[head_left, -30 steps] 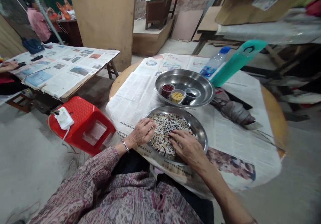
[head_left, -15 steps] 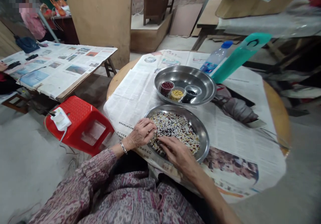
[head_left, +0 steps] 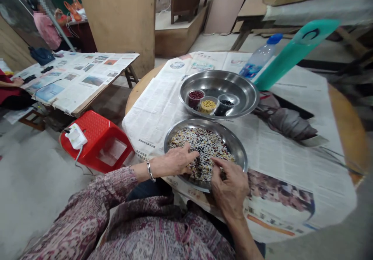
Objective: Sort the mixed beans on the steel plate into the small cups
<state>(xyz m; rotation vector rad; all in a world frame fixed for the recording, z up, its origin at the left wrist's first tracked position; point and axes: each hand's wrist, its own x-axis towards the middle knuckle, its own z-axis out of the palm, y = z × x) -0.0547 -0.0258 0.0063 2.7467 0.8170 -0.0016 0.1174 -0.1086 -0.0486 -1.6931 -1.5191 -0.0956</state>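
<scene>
A steel basin (head_left: 241, 151) of mixed white, black, yellow and dark red grains and beans stands at the table's near side. My left hand (head_left: 175, 161), a bangle at its wrist, reaches over the basin's left part with fingers stretched out among the grains. Over the right rim is my right hand (head_left: 230, 182), its fingers curled and the index finger and thumb close together; anything between them is too small to make out. Just behind stands a larger steel basin (head_left: 253, 93) with three clear cups: red beans (head_left: 196, 96), yellow beans (head_left: 208, 105) and black beans (head_left: 226, 104).
Newspaper (head_left: 151, 108) covers the round table. Right of the basins are a plastic bottle (head_left: 259, 60), a teal plastic holder (head_left: 297, 54) and a folded grey umbrella (head_left: 288, 122). A red stool (head_left: 96, 136) bears a power strip (head_left: 76, 136). People sit by another table (head_left: 101, 66).
My hands have moved apart in the basin, the right one toward the right rim with its fingers curling in. My left hand has reached further over the grains. The view has shifted slightly.
</scene>
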